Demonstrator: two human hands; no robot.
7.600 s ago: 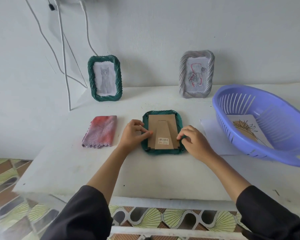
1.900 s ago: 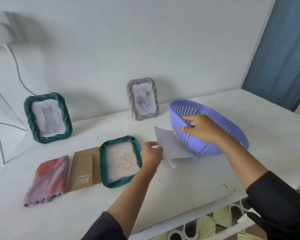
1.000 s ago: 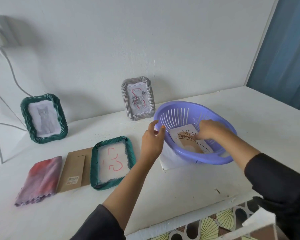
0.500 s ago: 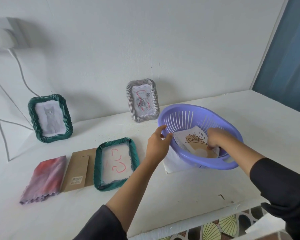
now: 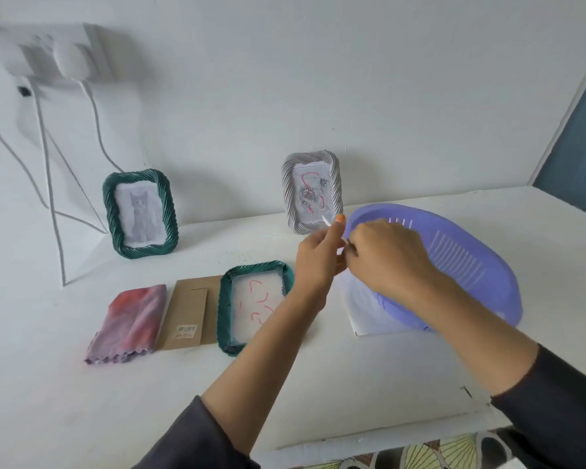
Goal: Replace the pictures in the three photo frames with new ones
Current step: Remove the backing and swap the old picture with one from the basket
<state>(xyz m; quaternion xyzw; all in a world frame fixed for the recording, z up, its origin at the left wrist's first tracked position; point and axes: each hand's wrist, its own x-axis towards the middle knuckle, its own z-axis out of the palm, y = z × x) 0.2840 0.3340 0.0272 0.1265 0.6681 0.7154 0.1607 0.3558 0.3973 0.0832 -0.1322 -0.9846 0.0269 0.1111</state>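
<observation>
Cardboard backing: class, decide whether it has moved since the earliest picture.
Yes. The cardboard backing has moved left, off the flat green frame, and now lies beside the red cloth.

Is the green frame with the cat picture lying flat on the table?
No, the green cat frame stands upright on the table by the wall, its picture facing out.

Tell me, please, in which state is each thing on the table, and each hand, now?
cat frame, upright, picture inside
grey frame, upright, picture inside
flat green frame, face down, back off
cardboard back, lying loose
cloth, folded
basket, resting on a paper
left hand, pinches a white sheet
right hand, fingers curled, grasp hidden
</observation>
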